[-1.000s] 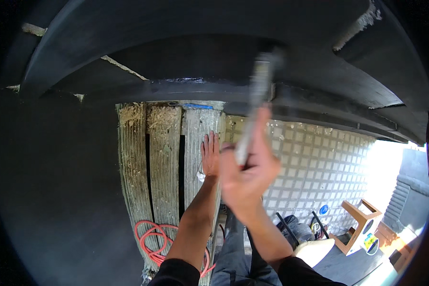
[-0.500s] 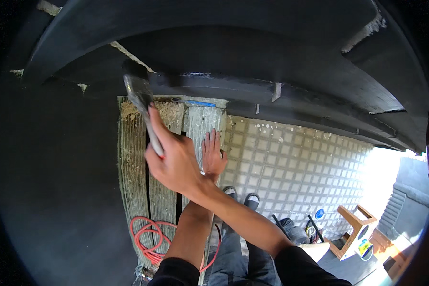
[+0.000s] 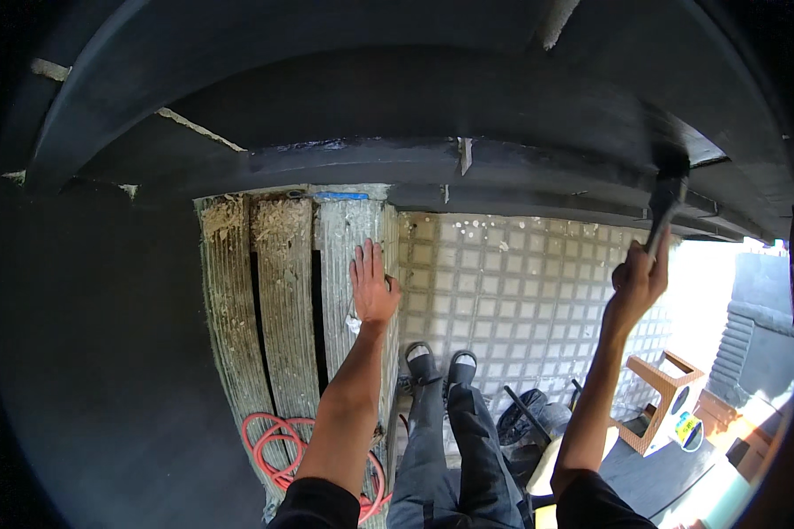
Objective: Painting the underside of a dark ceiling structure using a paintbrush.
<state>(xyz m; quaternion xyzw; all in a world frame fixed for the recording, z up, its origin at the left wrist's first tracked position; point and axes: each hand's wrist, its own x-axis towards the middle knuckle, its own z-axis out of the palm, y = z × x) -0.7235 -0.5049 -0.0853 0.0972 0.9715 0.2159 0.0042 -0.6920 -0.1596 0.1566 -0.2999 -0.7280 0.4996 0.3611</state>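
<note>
Raised at the far right, my right hand (image 3: 641, 280) is closed around the handle of a paintbrush (image 3: 664, 204). Its dark bristles touch the black wall (image 3: 573, 167), close to a shiny, wet-looking patch. My left hand (image 3: 375, 286) lies flat, fingers stretched out, on the right-hand plank of a weathered wooden bench (image 3: 287, 344). A blue strip (image 3: 340, 196) sits at the plank's far end, against the wall. Pale unpainted streaks, one of them a slanting gap (image 3: 201, 130), show in the black surface.
A coiled red hose (image 3: 278, 450) lies on the near end of the bench. Right of my feet, on the tiled floor (image 3: 476, 291), are a black bag (image 3: 520, 414), a wicker-patterned stool frame (image 3: 662, 406) and a small white bucket (image 3: 689, 432). Bright light comes in at the right.
My right hand has swung the paintbrush from the left, above the bench, to the far right of the wall. My arms no longer cross. My left hand stays on the plank.
</note>
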